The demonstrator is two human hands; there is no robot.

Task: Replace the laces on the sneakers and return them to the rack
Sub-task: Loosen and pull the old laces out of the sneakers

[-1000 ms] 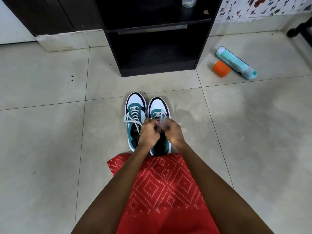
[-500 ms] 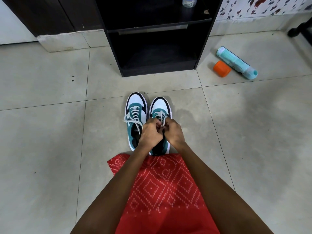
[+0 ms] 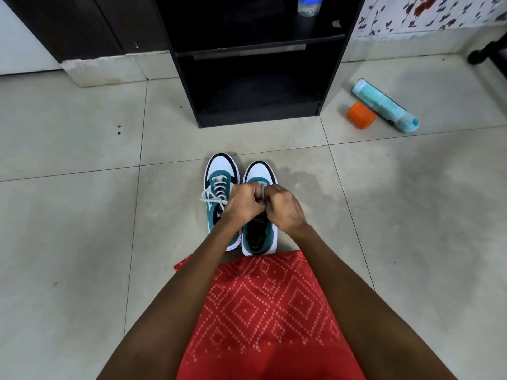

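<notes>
pale floor point(image 3: 82, 215) tiles fill most of the view. a black rack point(image 3: 258, 120) stands against the far wall, and a red patterned cloth point(image 3: 263, 311) lies across the person's lap at the bottom. two sneakers sit side by side on the floor between the lap and the rack, toes pointing at the rack. both are white, teal and black, and their inner sides are very close; whether they touch is hard to tell.

the left sneaker point(image 3: 220, 164) is laced, and its white bow point(image 3: 211, 197) spills loosely over its outer side. the right sneaker point(image 3: 259, 171) lies under both hands. the left hand point(image 3: 242, 202) and right hand point(image 3: 285, 208) meet knuckle to knuckle above its tongue. their fingers are curled tight, each pinching the white lace point(image 3: 262, 187), which shows as a short strand between them. the hands hide how the lace runs below. the shoe's dark opening shows just behind the wrists.

a clear jar point(image 3: 308, 6) with a blue lid stands on the rack's upper shelf. right of the rack a teal can point(image 3: 384, 105) lies on its side on the floor, with an orange cap point(image 3: 361, 115) just beside it. floral wallpaper point(image 3: 425, 9) covers the wall behind.
</notes>
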